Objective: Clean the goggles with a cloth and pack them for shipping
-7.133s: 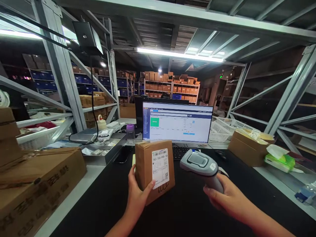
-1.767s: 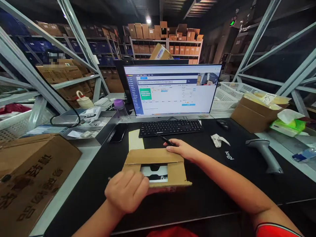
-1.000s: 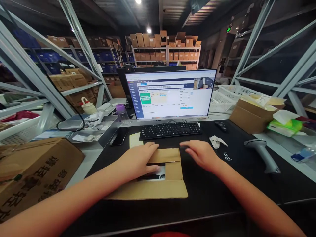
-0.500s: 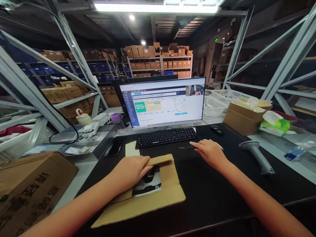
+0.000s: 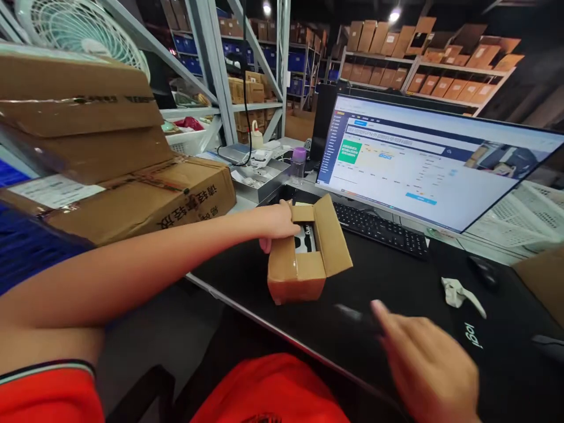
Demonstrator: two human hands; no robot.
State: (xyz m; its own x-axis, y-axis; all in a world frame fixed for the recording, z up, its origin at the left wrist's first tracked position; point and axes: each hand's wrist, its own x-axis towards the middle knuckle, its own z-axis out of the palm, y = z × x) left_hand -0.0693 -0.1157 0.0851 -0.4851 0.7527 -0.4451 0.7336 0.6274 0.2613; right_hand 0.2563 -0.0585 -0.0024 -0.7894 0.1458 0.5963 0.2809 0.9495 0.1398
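Note:
My left hand [image 5: 278, 222] is closed on the far left side of a small open cardboard box [image 5: 296, 276], with its thumb and fingers around the edge. One long flap of the box stands raised on the right. Inside lies a black-and-white printed package [image 5: 305, 239], partly hidden by the side flaps and my hand. Lower right, my right hand [image 5: 429, 358] is closed around a small knife [image 5: 350, 312], smeared by motion. Its pale blade points left toward the box, apart from it; the dark handle runs into my fingers.
A monitor [image 5: 423, 170] and keyboard [image 5: 383, 226] stand behind the box. A mouse [image 5: 483, 271] and a crumpled white piece [image 5: 460, 294] lie to the right. Large taped cartons [image 5: 185, 200] are stacked left, before a fan [image 5: 88, 29]. A metal tray [image 5: 264, 185] holds small items.
The view has swung left. My left hand has turned the box and tilted it. My right hand has picked up the knife from the desk and brought it nearer to me.

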